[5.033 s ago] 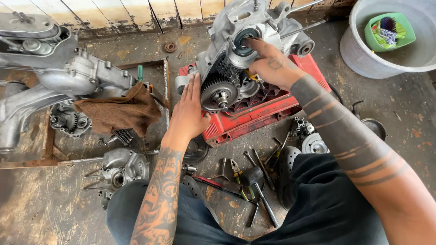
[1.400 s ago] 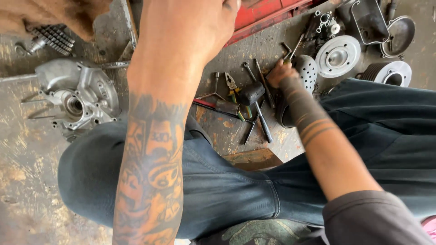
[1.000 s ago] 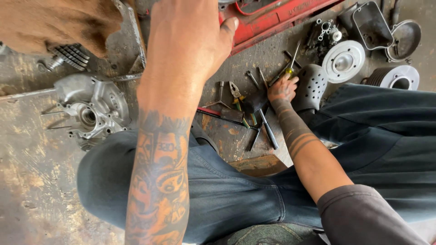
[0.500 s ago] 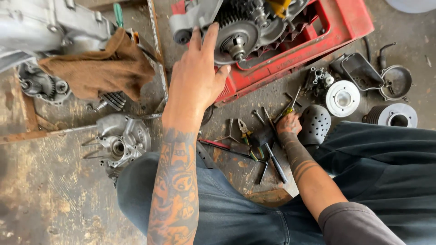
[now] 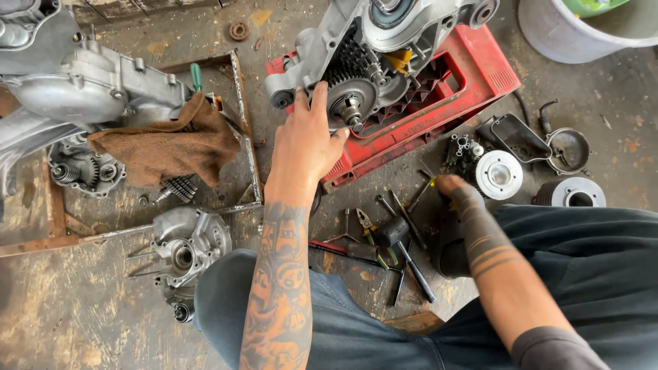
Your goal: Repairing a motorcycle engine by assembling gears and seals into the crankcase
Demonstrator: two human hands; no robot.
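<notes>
My left hand lies flat with spread fingers against the lower left side of a silver engine case that stands on a red plastic crate. Its thumb is beside the case's toothed gear. My right hand is low at the floor, fingers curled among a pile of hand tools next to a thin tool with a yellow handle; whether it grips one is unclear.
A brown rag drapes over another engine block at the left. A smaller engine casing lies by my left knee. Round metal parts and a dark cover sit right of the crate. A grey bucket stands at the top right.
The camera has tilted back up from the floor to the engine. My left hand stays on the case. My right hand left the engine and now reaches down into the tools.
</notes>
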